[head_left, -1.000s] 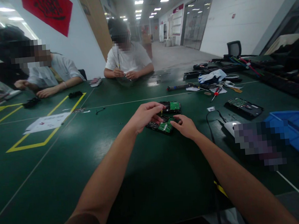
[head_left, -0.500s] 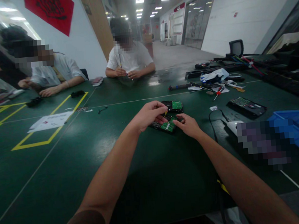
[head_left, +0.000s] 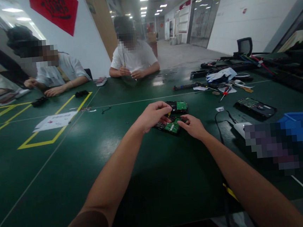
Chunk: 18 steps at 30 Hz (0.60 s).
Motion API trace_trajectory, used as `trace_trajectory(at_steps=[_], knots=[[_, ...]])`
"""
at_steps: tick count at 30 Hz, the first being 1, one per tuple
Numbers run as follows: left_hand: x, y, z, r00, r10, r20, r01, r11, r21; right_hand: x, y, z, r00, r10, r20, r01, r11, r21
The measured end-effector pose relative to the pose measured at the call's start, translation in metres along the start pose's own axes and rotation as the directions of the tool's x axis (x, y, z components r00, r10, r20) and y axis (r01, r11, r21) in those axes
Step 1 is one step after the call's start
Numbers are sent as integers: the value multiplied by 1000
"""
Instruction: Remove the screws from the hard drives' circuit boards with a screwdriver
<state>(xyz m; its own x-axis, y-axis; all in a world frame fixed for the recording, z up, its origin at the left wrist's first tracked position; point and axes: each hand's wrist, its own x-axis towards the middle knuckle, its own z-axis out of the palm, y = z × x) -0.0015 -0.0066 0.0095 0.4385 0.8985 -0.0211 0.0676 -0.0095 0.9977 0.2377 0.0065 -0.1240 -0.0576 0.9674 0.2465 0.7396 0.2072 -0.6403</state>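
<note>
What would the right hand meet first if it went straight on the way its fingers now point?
Most likely the nearer black device with the green board: the right hand has its fingers at that device's right edge, perhaps touching it, though depth is hard to judge here.

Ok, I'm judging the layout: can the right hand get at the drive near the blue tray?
Probably yes: nothing tall seems to stand between the right hand and that drive, only a thin black cable, though the hand would have to leave the green board.
</note>
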Motion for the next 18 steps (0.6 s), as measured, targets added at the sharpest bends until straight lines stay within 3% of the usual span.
trace_trajectory(at_steps=[6, 10, 13, 18], knots=[[0, 0, 0, 997, 21, -77, -19, 1000, 25, 0, 1, 1, 1000, 7, -5, -7, 1000, -18], [0, 0, -1, 981, 101, -167, -77, 987, 144, 0, 2, 1, 1000, 8, 2, -8, 1000, 0], [-1, 0, -1, 981, 125, -145, -95, 976, 197, 0, 1, 0, 1000, 14, 1, -14, 1000, -1], [1, 0, -2, 989, 94, -112, -79, 988, 132, 0, 0, 0, 1000, -6, -7, 6, 1000, -15]])
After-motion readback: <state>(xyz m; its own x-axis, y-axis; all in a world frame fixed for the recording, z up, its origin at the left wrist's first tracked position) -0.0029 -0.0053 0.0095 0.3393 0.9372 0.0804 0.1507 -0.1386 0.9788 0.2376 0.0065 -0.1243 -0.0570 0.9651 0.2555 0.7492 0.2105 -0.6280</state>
